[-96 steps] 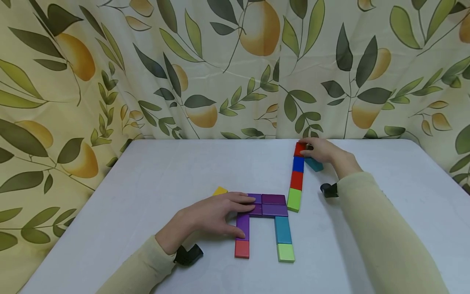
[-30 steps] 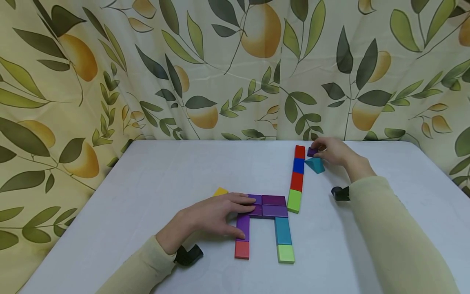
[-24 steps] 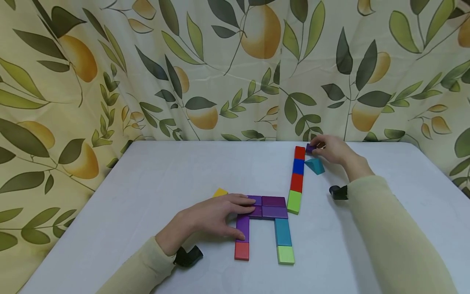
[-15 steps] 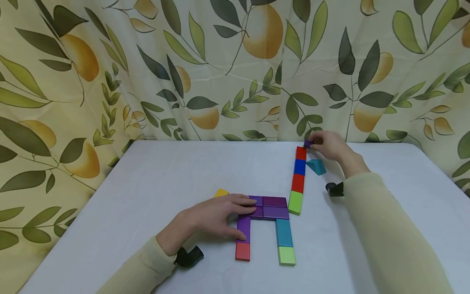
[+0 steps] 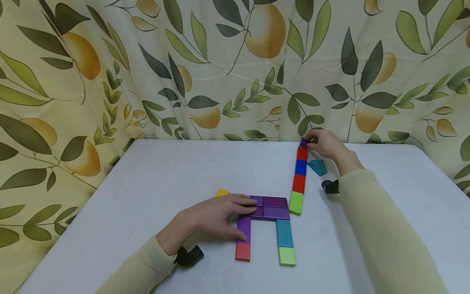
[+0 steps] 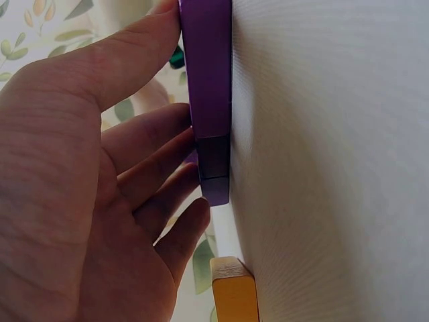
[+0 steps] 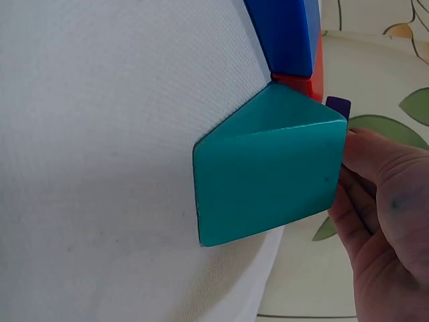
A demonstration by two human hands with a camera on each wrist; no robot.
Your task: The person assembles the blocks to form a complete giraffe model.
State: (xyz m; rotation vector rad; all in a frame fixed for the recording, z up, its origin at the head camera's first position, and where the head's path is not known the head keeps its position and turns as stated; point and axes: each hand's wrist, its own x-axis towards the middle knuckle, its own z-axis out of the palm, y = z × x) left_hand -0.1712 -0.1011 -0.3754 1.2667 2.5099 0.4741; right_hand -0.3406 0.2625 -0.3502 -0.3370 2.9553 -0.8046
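Observation:
At the table's far edge my right hand (image 5: 327, 147) pinches a small purple block (image 5: 303, 142) just beyond a row of blocks. That row runs red (image 5: 302, 153), blue (image 5: 300, 167), red again, then lime green (image 5: 296, 203). A teal wedge (image 7: 268, 181) lies right of the row, partly hiding the right fingers in the right wrist view. My left hand (image 5: 213, 214) rests loosely on the left side of a flat group of purple blocks (image 5: 276, 212), thumb on the purple leg block (image 5: 244, 228). Its fingers cover part of the group.
Below the purple leg sits a light red block (image 5: 242, 251). The other leg has a teal block (image 5: 284, 232) above a pale green one (image 5: 287, 256). A yellow block (image 5: 222, 192) shows behind my left hand. A patterned curtain (image 5: 205, 73) hangs behind the white table (image 5: 165, 175).
My right hand left the red end block, took up the small purple block near the teal wedge, and carried it up and left to the row's far end. The left hand stayed put.

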